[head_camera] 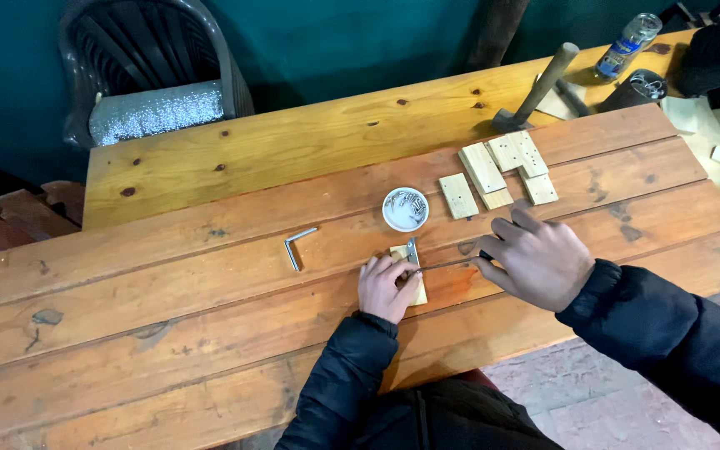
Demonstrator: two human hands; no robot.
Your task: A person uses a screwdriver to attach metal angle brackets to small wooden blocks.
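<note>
My left hand (387, 287) presses down on a small pale wooden block (402, 252) that lies on the wooden workbench (210, 283). A small metal bracket (412, 252) sits on the block by my fingertips. My right hand (535, 258) grips a thin screwdriver (447, 267) whose shaft lies level and points left toward the block. A little white bowl of screws (405, 208) stands just behind the block.
A bent metal hex key (296, 245) lies left of the block. Several small wooden blocks (497, 171) are grouped behind my right hand. A hammer (535, 87), a plastic bottle (628, 43) and wood scraps (710, 133) lie at the far right. A dark plastic chair (152, 71) stands beyond the bench.
</note>
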